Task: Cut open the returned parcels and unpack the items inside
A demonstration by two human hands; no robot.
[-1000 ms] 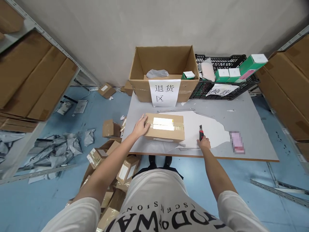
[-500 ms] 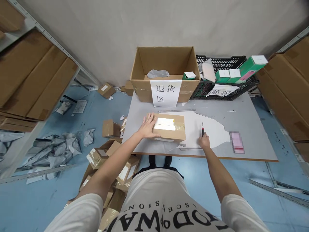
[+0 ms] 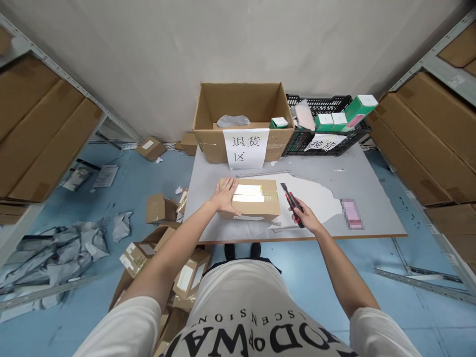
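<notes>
A taped brown cardboard parcel (image 3: 256,203) with a white label lies near the front edge of the grey table (image 3: 357,183). My left hand (image 3: 225,196) rests flat on the parcel's left end, fingers spread. My right hand (image 3: 303,218) grips a red and black utility knife (image 3: 292,201) just right of the parcel, its blade end pointing up and left toward the parcel's top right corner. The knife is lifted off the white sheet (image 3: 316,196) that lies under the parcel.
A large open carton (image 3: 241,116) with a paper sign stands at the table's back, a black crate (image 3: 327,126) with green boxes beside it. A pink item (image 3: 351,214) lies at right. Small parcels (image 3: 159,208) and grey bags (image 3: 52,248) litter the floor at left. Shelves flank both sides.
My right hand has picked the knife up from the white sheet and swung it left toward the parcel. My left hand slid further onto the parcel's top.
</notes>
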